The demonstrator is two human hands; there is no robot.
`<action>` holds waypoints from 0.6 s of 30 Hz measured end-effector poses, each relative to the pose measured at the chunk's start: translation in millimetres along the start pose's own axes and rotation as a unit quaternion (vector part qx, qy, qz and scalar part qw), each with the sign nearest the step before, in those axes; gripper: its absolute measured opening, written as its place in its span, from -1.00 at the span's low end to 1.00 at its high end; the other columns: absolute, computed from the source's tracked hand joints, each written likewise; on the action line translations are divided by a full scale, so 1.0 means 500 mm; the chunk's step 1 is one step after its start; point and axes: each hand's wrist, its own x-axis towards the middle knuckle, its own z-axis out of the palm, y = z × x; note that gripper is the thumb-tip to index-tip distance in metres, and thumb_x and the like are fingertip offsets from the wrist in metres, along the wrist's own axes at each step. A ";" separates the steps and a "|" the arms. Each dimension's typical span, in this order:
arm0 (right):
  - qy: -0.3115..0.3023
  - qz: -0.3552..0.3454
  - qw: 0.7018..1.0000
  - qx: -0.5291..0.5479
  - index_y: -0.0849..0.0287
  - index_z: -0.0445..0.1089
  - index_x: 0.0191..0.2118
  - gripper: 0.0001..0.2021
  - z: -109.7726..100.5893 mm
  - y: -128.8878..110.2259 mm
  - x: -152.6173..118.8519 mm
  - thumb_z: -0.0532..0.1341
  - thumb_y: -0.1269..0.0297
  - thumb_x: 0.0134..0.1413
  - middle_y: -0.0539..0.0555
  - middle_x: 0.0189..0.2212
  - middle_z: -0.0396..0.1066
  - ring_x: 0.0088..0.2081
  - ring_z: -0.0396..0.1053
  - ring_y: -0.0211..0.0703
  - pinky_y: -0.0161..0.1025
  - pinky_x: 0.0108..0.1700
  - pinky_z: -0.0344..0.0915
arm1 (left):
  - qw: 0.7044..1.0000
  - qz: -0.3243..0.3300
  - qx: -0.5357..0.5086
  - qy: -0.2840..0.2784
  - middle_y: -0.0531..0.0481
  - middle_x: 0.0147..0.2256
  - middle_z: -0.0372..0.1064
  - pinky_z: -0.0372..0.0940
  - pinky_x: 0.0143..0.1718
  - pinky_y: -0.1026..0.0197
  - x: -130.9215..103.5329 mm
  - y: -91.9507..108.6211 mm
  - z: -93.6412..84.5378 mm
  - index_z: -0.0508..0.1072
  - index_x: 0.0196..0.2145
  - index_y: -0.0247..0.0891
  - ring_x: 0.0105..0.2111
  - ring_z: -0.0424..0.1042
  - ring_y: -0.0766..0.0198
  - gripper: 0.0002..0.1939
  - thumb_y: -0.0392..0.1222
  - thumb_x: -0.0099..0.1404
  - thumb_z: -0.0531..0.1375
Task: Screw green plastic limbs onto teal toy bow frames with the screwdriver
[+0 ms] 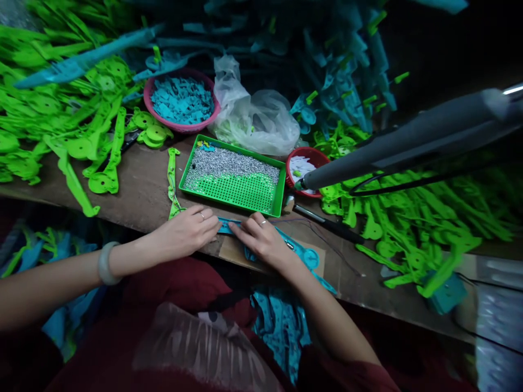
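Note:
A long blue plastic part point(311, 258) with a round end lies along the bench's near edge, partly over a piece of cardboard. My left hand point(194, 231) is closed at its narrow left end, with the fingertips partly hidden. Close beside it, my right hand point(261, 239) grips the same part, its fingers bent and its index finger pressed on the blue strip. Thin dark wires point(322, 237) run right from near my right hand. Just beyond both hands stands a green tray point(283, 190) of small metal pieces, probably screws. A bright green plastic part point(171, 174) lies left of the tray.
Behind the tray are a pink basket point(180, 127) of blue pieces and a clear plastic bag point(269, 122). A red bowl point(290, 177) holds white pieces. A grey hanging tool point(379, 152) slants in from the right. Green parts point(69, 109) heap up on both sides.

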 end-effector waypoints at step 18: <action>0.016 0.051 0.998 -0.028 0.07 0.46 -0.10 -0.83 -0.104 0.067 -0.056 0.15 0.30 0.27 -0.04 -0.26 0.47 -0.19 0.35 -0.25 -0.31 -0.19 0.33 | 0.997 -0.004 -0.045 0.055 -0.15 -0.18 0.48 0.31 -0.10 0.06 0.004 -0.008 0.071 0.52 -0.03 -0.31 -0.14 0.42 0.04 -0.54 -0.51 0.17 0.05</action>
